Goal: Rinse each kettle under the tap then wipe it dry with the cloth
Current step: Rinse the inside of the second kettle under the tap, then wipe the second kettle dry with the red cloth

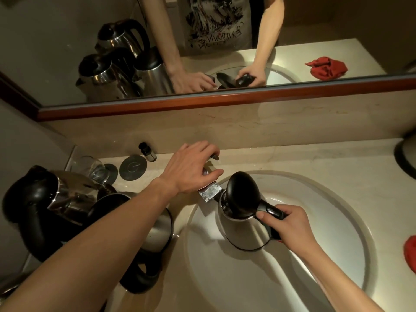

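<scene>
Gripping the black handle, the right hand (290, 224) holds a steel kettle (243, 228) over the sink (326, 278), lid flipped up, mouth just under the tap (209, 192); the left hand (191, 167) curls over the tap's lever — fingers bent round it; two more kettles (67, 199) crowd the surface (315, 158) at left; a red cloth (410, 253) lies at the right edge.
</scene>
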Action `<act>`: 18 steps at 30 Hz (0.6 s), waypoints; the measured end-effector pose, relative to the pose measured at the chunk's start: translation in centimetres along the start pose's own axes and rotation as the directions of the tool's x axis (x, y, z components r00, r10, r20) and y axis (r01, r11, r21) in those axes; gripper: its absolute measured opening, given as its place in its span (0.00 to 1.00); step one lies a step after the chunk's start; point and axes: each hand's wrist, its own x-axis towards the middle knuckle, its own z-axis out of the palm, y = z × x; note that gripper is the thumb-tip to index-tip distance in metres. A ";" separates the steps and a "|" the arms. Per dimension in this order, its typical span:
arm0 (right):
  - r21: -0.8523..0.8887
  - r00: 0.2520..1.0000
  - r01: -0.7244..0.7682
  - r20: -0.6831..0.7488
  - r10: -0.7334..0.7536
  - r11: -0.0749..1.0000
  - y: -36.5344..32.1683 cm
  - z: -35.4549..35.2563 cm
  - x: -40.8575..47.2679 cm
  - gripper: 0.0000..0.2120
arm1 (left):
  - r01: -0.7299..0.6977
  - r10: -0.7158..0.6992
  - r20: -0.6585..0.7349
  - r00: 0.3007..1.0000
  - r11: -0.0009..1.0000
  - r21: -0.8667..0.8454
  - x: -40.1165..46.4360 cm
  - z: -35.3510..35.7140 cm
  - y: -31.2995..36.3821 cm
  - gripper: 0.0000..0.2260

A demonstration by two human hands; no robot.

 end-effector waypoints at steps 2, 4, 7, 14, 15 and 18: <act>0.050 1.000 0.013 -0.013 -0.012 0.999 -0.8 -1.1 -0.9 0.27 | 0.002 -0.001 0.048 0.999 1.000 -0.017 0.1 -0.2 0.0 0.21; 0.092 0.999 0.033 -0.033 -0.031 0.995 -1.9 -2.4 -1.9 0.23 | 0.011 -0.006 0.082 0.997 0.998 -0.060 0.0 -0.9 0.5 0.25; 0.098 0.996 0.070 -0.055 -0.065 0.993 -3.7 -4.5 -3.5 0.27 | -0.003 0.007 0.013 1.000 0.969 -0.246 -0.7 -3.2 3.1 0.29; 0.080 0.970 0.213 -0.135 -0.201 0.974 -8.6 -11.6 -9.4 0.19 | -0.338 0.295 -0.165 0.941 0.828 -0.447 -1.0 -12.1 15.4 0.32; 0.068 0.965 0.228 -0.146 -0.216 0.971 -8.8 -12.6 -10.1 0.21 | -0.394 0.352 -0.176 0.919 0.813 -0.430 -0.7 -12.6 17.4 0.31; 0.059 0.947 0.262 -0.209 -0.244 0.963 -9.5 -16.1 -12.5 0.31 | -0.516 0.483 -0.184 0.856 0.783 -0.346 0.4 -12.7 23.1 0.29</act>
